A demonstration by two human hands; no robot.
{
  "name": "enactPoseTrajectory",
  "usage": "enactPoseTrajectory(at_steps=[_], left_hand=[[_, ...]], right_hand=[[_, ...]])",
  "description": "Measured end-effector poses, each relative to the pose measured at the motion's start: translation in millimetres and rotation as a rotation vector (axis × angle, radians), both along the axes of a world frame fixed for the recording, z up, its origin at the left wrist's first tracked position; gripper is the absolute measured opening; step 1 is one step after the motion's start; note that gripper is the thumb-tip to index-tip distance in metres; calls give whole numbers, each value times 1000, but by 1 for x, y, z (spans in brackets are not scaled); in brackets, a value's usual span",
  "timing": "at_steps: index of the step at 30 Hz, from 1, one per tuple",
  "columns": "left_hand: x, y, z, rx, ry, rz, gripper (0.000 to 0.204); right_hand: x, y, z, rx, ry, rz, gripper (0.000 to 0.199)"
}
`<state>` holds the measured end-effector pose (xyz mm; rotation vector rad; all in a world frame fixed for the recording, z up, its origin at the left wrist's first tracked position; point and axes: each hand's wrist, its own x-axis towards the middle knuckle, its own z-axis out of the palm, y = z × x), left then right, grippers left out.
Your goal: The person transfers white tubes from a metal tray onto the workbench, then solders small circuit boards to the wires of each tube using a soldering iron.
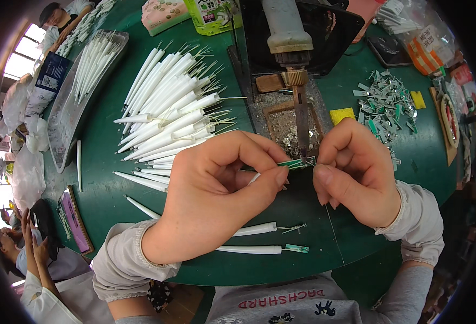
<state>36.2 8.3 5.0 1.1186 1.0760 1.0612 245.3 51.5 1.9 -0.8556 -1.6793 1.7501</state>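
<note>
My left hand (211, 189) pinches a small green circuit board (290, 163) between thumb and forefinger, just under the tip of a soldering iron (301, 119) that points down from a mount. With thumb and forefinger closed, my right hand (359, 175) holds a thin solder wire (332, 227) whose tail hangs toward the table edge. The wire's upper end meets the board area near the iron tip; exact contact is too small to tell. Below my left wrist lie a white tapered tube (249, 249) with a green board at its end and a similar tube (257, 229) beside it.
Left of the iron lies a heap of white tapered tubes (168, 102) with wire ends. A clear tray (68, 124) of thin white sticks stands farther left. Small green boards (386, 100), a yellow sponge (342, 115) and a black phone (389, 51) are right. People sit at left.
</note>
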Motion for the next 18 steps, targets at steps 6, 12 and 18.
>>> enactPoseTrajectory(at_steps=[6,12,18], left_hand=[[0,0,-1,33,-29,14,7],[-3,3,-3,-45,-53,9,7],[-3,4,-2,-129,-188,1,7]], right_hand=[[-2,0,-1,0,48,-21,12],[0,1,-3,16,22,3,12],[-4,1,-1,-9,40,-5,12]])
